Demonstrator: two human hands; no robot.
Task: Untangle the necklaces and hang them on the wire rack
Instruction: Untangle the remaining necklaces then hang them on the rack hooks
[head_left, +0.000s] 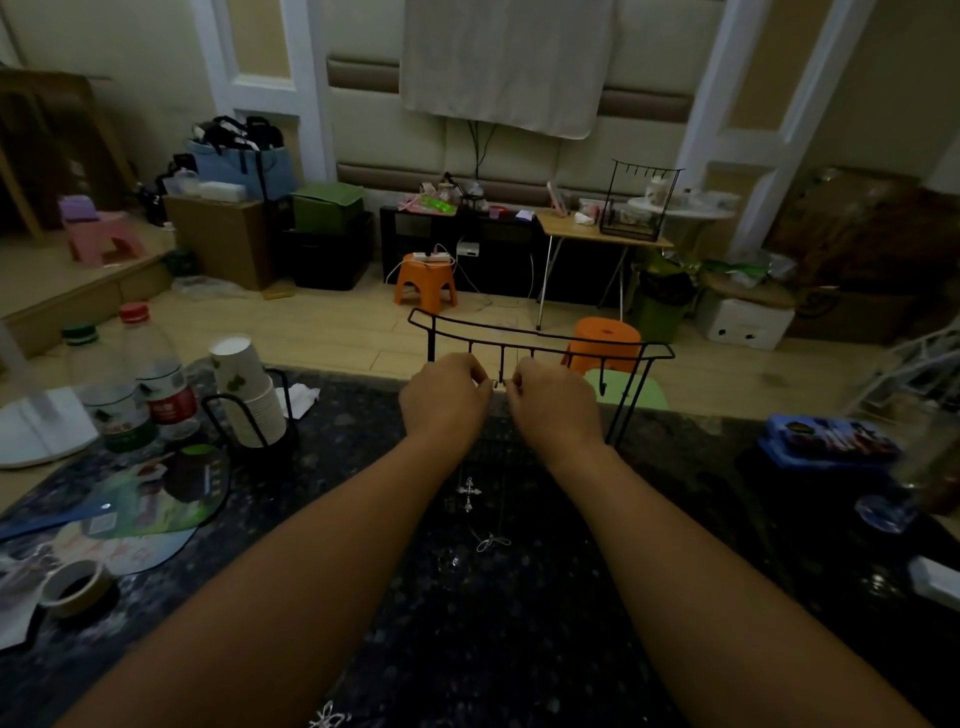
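A thin silver chain necklace with a small cross pendant (468, 492) hangs down from the grip, its cross dangling below both wrists above the dark speckled stone bench (519, 649). The left hand (445, 397) and right hand (551, 402) each pinch the chain's upper end between curled fingertips, nearly touching each other, right at a middle hook of the black wire rack with a row of small hooks (540, 349), which stands just beyond the grip. Below the cross, a second fine silver necklace with a looped knot (491, 542) lies on the bench, and whether it is tangled with the hanging one I cannot tell. The risk, as I judge it, is the fine chain slipping off the tiny hook if released before it seats, or a snag lifting the lower chain and pulling the light rack over.
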